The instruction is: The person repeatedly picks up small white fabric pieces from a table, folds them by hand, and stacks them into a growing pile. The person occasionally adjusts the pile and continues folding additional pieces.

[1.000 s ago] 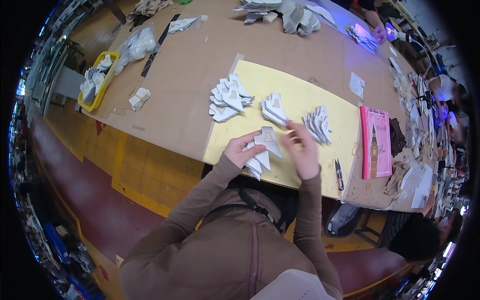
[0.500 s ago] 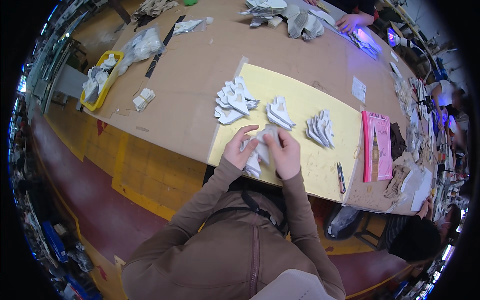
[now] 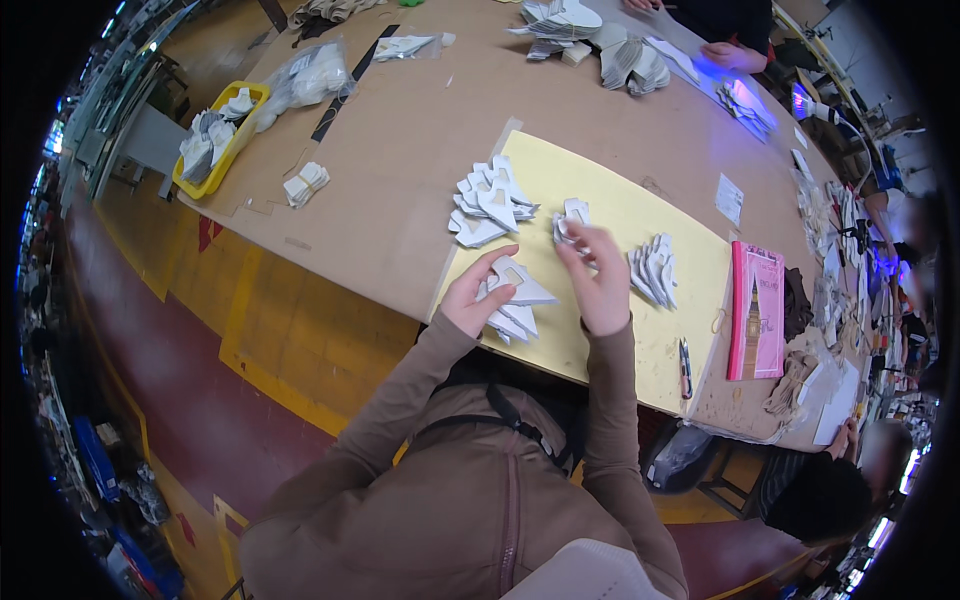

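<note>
My left hand (image 3: 472, 302) is closed on a white cut piece (image 3: 527, 288) with a notched opening and a pointed end. More white pieces of that kind fan out beneath it, partly hidden. My right hand (image 3: 600, 282) reaches over the near end of the middle stack of white pieces (image 3: 577, 210). Its thumb and fingers look apart, slightly blurred; whether they touch the stack is unclear. Beyond my left hand lies a larger pile of white pieces (image 3: 492, 203). To the right of my right hand sits another stack of white pieces (image 3: 653, 270), overlapped like a fan.
A yellow sheet (image 3: 640, 345) covers this part of the brown table. Small snips (image 3: 685, 368) and a pink book (image 3: 758, 310) lie at right. A yellow basket (image 3: 236, 150) and a banded bundle (image 3: 305, 185) are at left. Across the table, a co-worker's hand (image 3: 735, 56) is near stacked pieces.
My right hand has left the pieces in my left hand and moved right and away to the middle stack. The left hand keeps hold. The whole view has shifted slightly.
</note>
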Tool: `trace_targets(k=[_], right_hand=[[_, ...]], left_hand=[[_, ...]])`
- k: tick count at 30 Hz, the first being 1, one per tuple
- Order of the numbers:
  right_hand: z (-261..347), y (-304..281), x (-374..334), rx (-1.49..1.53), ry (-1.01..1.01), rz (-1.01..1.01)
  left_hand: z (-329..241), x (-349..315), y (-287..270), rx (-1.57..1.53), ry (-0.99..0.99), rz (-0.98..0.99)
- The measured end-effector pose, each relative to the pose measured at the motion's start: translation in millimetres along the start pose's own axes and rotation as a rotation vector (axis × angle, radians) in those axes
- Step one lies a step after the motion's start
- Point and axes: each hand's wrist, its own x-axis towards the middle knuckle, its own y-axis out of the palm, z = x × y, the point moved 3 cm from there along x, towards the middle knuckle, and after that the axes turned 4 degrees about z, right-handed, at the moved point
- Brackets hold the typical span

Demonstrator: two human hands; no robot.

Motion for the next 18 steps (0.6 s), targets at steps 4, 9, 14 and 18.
trace_targets(k=[4, 9, 14, 18], right_hand=[[5, 12, -25, 0.291, 0.185, 0.315], [-13, 17, -40, 0.510, 0.340, 0.138], [-14, -1, -39, 0.423, 0.359, -0.023], [-40, -48, -30, 0.279, 0.292, -0.315]], left_hand=[[3, 3, 3, 0.078, -0.040, -0.014], [3, 6, 12, -0.022, -0.111, -0.012], [4, 8, 14, 0.096, -0.088, 0.019], [10, 9, 17, -0.175, -0.064, -0.053]])
